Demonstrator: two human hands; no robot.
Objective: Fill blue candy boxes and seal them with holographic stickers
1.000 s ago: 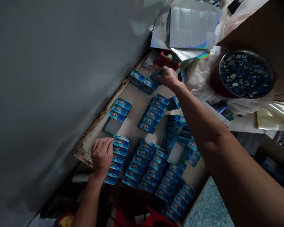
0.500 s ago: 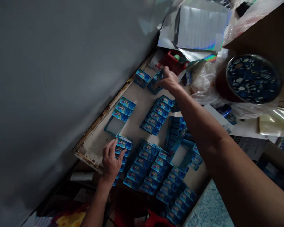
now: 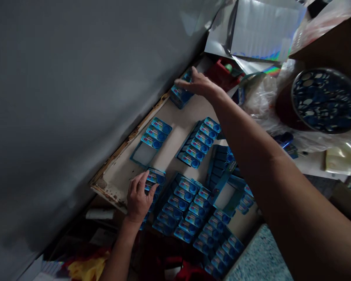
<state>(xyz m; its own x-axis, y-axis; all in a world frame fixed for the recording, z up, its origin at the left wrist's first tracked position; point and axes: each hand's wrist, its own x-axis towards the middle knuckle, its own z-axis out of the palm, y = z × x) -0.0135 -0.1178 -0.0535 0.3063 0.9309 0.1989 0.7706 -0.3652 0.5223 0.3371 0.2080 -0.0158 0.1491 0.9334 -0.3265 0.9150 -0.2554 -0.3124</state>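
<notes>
Packets (image 3: 196, 142): small blue blister cards in rows on white counter (image 3: 117, 177). Likely light, stiff card with slick plastic face that creases if squeezed; best taken by long edges, thumb opposite fingers.

Left hand (image 3: 139, 197) at 7 o'clock: fingers laid on top packet (image 3: 156, 178) of near row, thumb at its edge. Real grip or not, cannot tell.

Right hand (image 3: 200, 84) at 12 o'clock: fingers stretched flat, released, over far packets (image 3: 178, 95).

Empty card frame (image 3: 142, 153) at 9 o'clock. Grey wall (image 3: 76, 97) crowds that side. Bowl (image 3: 324, 101) of blue pieces at 2 o'clock. Foil sheet (image 3: 260, 31) and red dispenser (image 3: 222, 74) just beyond right hand.
</notes>
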